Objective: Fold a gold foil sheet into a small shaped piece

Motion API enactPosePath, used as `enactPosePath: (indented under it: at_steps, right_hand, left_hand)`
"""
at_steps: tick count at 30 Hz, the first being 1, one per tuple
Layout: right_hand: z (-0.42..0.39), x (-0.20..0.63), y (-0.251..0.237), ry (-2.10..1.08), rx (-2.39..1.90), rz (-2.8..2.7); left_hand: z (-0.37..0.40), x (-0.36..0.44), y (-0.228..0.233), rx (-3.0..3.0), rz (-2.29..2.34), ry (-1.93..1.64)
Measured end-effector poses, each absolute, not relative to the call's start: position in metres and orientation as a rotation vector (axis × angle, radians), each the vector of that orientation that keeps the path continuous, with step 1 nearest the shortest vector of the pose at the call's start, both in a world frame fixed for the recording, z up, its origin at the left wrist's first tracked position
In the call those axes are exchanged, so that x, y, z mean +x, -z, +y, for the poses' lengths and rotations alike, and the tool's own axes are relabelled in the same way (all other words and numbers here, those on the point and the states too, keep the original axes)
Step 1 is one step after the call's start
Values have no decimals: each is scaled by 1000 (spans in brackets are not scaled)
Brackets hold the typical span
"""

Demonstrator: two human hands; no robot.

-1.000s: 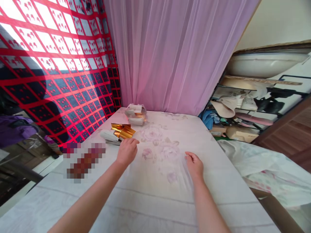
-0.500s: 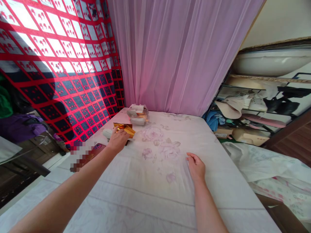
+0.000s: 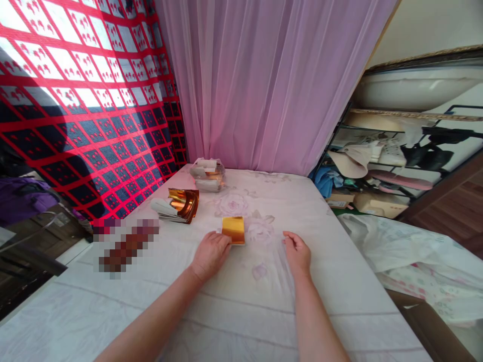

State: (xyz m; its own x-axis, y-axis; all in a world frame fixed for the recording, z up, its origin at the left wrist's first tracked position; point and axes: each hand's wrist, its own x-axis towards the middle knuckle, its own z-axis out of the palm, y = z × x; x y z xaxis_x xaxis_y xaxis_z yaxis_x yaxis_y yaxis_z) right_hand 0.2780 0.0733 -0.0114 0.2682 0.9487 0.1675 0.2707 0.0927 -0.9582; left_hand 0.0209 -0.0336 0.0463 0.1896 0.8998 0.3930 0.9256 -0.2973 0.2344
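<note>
Head view: the left hand [image 3: 210, 254] pinches the near edge of a gold foil sheet [image 3: 233, 229] lying flat on the floral bedsheet [image 3: 241, 311], fingers closed on it. The right hand [image 3: 298, 253] rests beside it, loosely curled, holding nothing. Best to keep the sheet flat and grip lightly, since foil creases easily.

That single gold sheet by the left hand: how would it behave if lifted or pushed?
The gold sheet looks thin and glossy, so probably light, floppy and easily creased. The sheets in the gold stack curl up, suggesting it bends readily. Pushed by the left hand, it may slide on the bedsheet.
</note>
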Motion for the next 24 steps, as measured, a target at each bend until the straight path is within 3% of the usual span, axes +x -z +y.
enactPosePath:
  at_steps: [11,24]
  right_hand:
    - [54,244,-2,-509,-1227,-1840]
    - [42,225,-15,-839,-1276,-1759]
  left_hand:
    - [-66,53,-21,-2657,-1689,914]
    - [-67,53,-23,-2702,-1783,904]
